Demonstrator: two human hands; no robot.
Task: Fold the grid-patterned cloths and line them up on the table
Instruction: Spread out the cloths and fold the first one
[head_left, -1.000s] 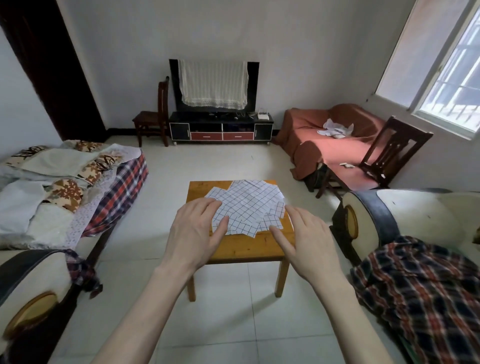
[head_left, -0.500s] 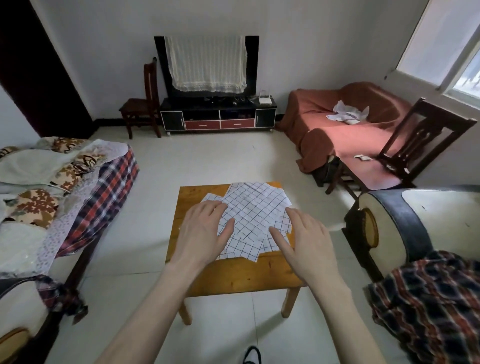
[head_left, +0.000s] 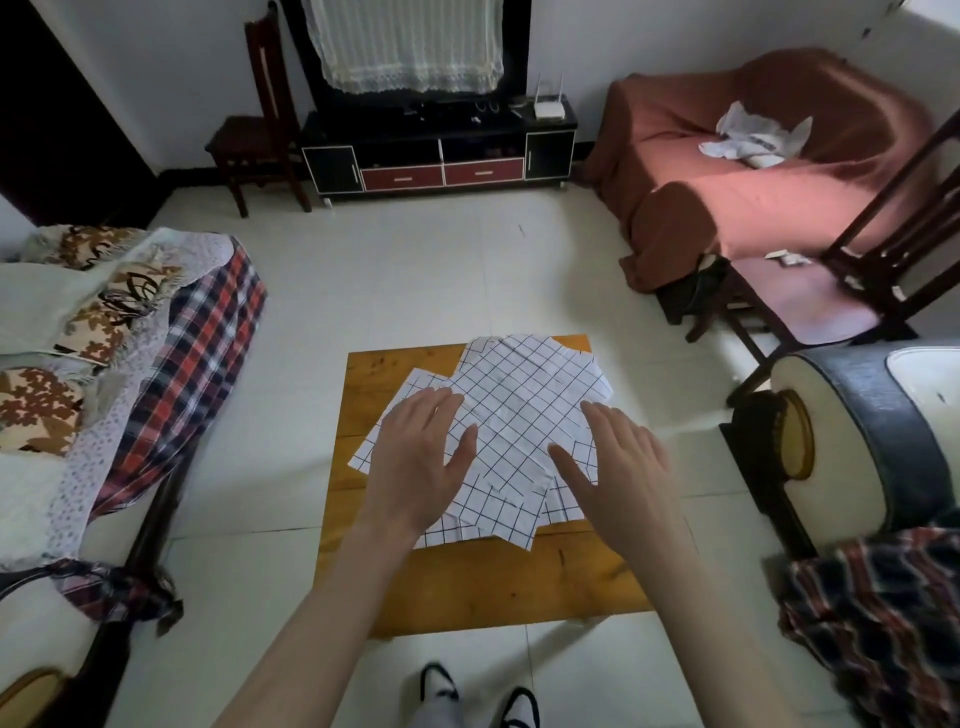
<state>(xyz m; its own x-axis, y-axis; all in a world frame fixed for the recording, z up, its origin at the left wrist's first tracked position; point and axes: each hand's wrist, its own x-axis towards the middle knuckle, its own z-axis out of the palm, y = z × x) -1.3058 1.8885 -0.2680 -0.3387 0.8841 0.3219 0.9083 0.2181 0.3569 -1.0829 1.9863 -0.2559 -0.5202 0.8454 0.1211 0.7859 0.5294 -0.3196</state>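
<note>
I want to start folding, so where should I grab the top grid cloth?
Pinch the top cloth at its near corner, which sticks out between the left hand and right hand. Come from the near side and lift it off the pile.

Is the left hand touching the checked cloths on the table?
Cannot tell. In the head view the left hand lies flat over the cloths, fingers straight, but looking from above shows neither contact nor a gap.

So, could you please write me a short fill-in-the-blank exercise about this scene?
1. The grid-patterned cloths lie in a loose pile on a ____ table.
2. The left hand and right hand lie with fingers ____ over the pile.
3. The lines on the cloths form a ____ pattern.

Missing words: wooden; straight; grid
</note>
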